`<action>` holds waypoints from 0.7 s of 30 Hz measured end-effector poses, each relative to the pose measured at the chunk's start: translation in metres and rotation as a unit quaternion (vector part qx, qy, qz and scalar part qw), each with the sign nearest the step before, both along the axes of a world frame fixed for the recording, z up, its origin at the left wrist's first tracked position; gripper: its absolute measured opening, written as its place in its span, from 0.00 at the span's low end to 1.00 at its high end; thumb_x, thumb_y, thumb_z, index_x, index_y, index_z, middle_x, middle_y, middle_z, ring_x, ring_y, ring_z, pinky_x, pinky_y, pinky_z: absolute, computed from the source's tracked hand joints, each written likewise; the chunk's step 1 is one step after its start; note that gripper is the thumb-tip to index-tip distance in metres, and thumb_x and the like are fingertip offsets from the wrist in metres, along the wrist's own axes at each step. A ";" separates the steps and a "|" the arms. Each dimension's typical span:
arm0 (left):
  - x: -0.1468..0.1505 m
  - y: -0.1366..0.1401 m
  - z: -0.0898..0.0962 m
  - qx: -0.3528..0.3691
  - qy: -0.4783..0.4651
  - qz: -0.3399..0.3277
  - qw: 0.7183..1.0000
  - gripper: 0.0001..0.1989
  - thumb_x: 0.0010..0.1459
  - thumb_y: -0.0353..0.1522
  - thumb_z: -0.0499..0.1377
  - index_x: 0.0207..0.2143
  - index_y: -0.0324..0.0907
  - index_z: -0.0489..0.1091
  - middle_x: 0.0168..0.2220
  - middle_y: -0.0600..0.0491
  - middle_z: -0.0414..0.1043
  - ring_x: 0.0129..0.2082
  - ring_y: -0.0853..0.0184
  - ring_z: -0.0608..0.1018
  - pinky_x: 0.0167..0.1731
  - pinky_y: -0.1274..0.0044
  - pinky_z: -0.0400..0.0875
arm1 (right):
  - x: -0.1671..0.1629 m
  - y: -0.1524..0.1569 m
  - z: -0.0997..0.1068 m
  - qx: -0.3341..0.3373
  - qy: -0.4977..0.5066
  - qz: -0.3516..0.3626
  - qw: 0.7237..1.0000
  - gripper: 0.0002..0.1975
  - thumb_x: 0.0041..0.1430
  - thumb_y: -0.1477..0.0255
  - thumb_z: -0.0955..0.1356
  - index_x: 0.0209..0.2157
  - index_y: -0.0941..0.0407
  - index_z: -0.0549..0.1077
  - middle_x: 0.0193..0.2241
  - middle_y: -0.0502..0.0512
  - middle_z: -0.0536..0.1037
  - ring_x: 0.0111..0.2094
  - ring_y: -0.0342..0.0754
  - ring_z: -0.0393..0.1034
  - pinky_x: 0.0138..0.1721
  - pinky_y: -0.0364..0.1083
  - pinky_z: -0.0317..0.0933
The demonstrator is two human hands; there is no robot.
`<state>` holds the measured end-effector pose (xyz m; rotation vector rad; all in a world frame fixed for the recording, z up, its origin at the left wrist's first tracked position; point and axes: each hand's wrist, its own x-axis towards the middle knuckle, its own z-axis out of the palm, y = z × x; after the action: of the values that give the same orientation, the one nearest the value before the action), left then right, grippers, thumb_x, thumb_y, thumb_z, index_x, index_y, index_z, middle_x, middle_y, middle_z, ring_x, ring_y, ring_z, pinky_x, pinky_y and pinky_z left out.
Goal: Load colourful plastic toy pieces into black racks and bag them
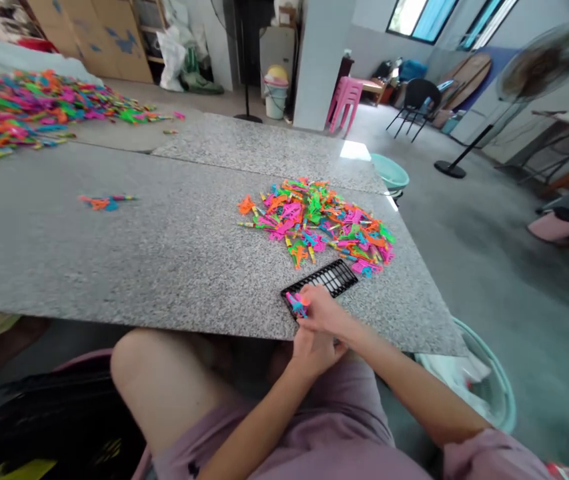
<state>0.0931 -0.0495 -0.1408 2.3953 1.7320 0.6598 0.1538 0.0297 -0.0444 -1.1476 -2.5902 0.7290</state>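
A black slotted plastic tray (343, 279) lies aslant near the front edge of the stone table. Over its left end, my right hand (323, 310) is closed on small pink, blue and orange plastic toy pieces (297, 304). My left hand (314, 350) is just below the right one at the table's edge, close against it. Its fingers are mostly hidden, so I cannot make out what it holds. Beyond the tray spreads a pile of bright plastic toy pieces (314, 217) in orange, green, pink and blue, several with striped tubes.
A few loose pieces (107, 202) lie on the left of the speckled table (189, 260). A larger heap (39, 110) covers the far left. A green basket (504, 393) stands by the right corner, a turquoise basin (389, 171) beyond the table, a fan (539, 63) farther right.
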 end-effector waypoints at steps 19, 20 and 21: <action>-0.034 0.011 0.032 0.168 0.088 -0.015 0.982 0.36 0.61 0.44 0.56 0.65 0.35 0.55 0.61 0.40 0.64 0.61 0.51 0.66 0.59 0.61 0.62 | 0.170 0.043 -0.018 0.155 -0.136 -0.286 0.936 0.12 0.61 0.76 0.66 0.45 0.55 0.76 0.41 0.63 0.79 0.48 0.58 0.68 0.48 0.53 0.59; -0.034 0.011 0.031 0.174 0.096 -0.012 0.980 0.34 0.61 0.43 0.56 0.65 0.35 0.56 0.61 0.40 0.64 0.61 0.51 0.66 0.59 0.61 0.62 | 0.169 0.044 -0.017 0.143 -0.129 -0.292 0.937 0.10 0.60 0.73 0.68 0.44 0.55 0.76 0.38 0.61 0.80 0.46 0.58 0.69 0.46 0.53 0.60; -0.034 0.012 0.030 0.180 0.101 -0.008 0.978 0.34 0.61 0.43 0.56 0.65 0.35 0.57 0.61 0.40 0.64 0.62 0.51 0.65 0.60 0.61 0.62 | 0.168 0.047 -0.015 0.131 -0.114 -0.296 0.939 0.10 0.58 0.70 0.70 0.42 0.55 0.77 0.36 0.60 0.80 0.45 0.58 0.70 0.44 0.52 0.61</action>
<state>0.0592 -0.0379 -0.1110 2.8036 1.7973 0.8133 0.3219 0.0770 -0.0589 -1.8664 -2.2026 0.1193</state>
